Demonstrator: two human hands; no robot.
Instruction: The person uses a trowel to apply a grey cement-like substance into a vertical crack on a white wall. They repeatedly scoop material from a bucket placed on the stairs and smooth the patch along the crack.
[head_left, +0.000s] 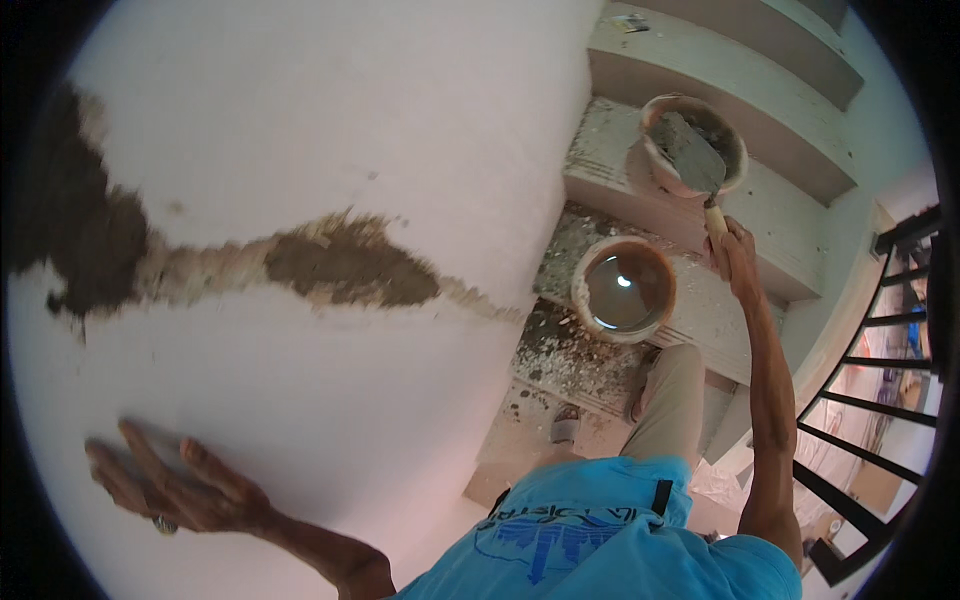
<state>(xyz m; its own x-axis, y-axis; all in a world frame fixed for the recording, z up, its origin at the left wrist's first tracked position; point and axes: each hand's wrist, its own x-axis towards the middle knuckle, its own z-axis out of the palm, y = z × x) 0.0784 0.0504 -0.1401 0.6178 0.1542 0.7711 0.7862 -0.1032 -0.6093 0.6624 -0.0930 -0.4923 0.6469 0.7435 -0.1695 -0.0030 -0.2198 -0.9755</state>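
My left hand [185, 475] rests with fingers spread against the white wall [350, 120] at lower left, a ring on one finger. Above it the wall has dark, rough patches [350, 265] joined by a pale scraped strip. My right hand [735, 245] grips the wooden handle of a trowel [700, 155], whose grey-coated blade is over the upper bucket [740, 160] of grey mix on a stair. A second bucket [650, 330] holding murky liquid stands on the step below, left of my right forearm.
The stairs [765, 220] climb toward the top, spattered with rubble and mix. A small flat scrap [630, 22] lies on an upper step. A black metal railing [875, 410] runs along the right, with a lower area showing through it. My sandaled feet [565, 425] are on the lower steps.
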